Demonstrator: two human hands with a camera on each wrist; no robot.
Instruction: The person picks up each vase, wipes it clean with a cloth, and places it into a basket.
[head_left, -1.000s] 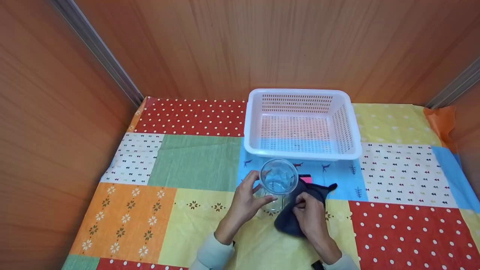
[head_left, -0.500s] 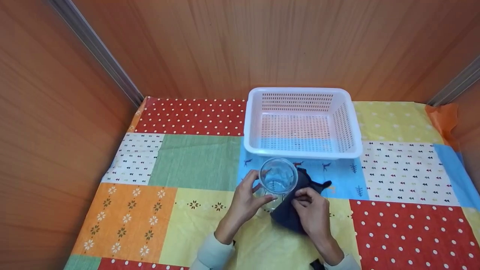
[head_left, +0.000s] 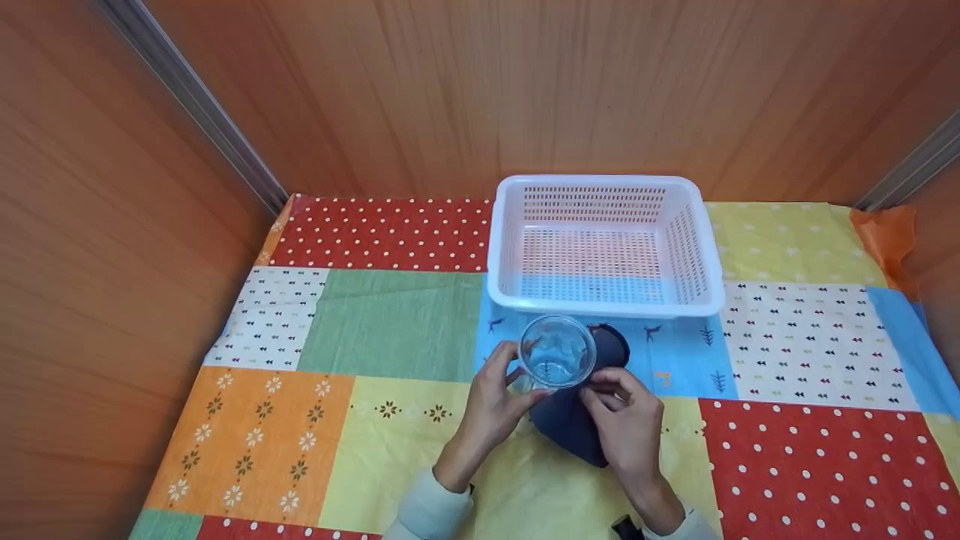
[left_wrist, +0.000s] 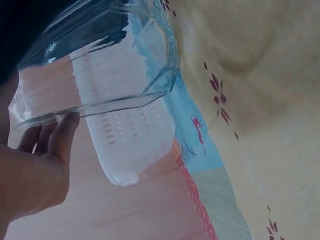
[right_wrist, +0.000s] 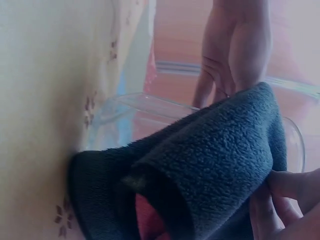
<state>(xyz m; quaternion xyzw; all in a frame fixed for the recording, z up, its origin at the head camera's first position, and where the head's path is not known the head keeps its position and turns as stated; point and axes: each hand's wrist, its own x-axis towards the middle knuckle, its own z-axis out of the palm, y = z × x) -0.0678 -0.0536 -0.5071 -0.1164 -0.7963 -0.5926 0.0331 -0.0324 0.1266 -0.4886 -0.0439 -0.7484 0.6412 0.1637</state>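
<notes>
A clear glass cup [head_left: 556,352] is held upright by my left hand [head_left: 489,401], thumb and fingers round its side near the rim. In the left wrist view the cup [left_wrist: 127,102] shows faceted walls, with fingertips on its edge. My right hand [head_left: 631,424] pinches a dark, fuzzy cloth [head_left: 570,431] against the cup's right side. Seen from the right wrist, the cloth [right_wrist: 220,140] is folded over and hides much of the cup. A pink patch [right_wrist: 147,217] shows inside its fold.
Just behind the cup stands a white plastic basket [head_left: 606,304] with slotted sides and nothing in it. A patchwork tablecloth [head_left: 397,322] covers the table. Wood-grain panels [head_left: 420,97] rise at the back and both sides.
My right hand has drawn the cloth leftward round the cup's front. The cloth's loop and pink patch have gone from the head view. My left hand and the cup stay nearly still.
</notes>
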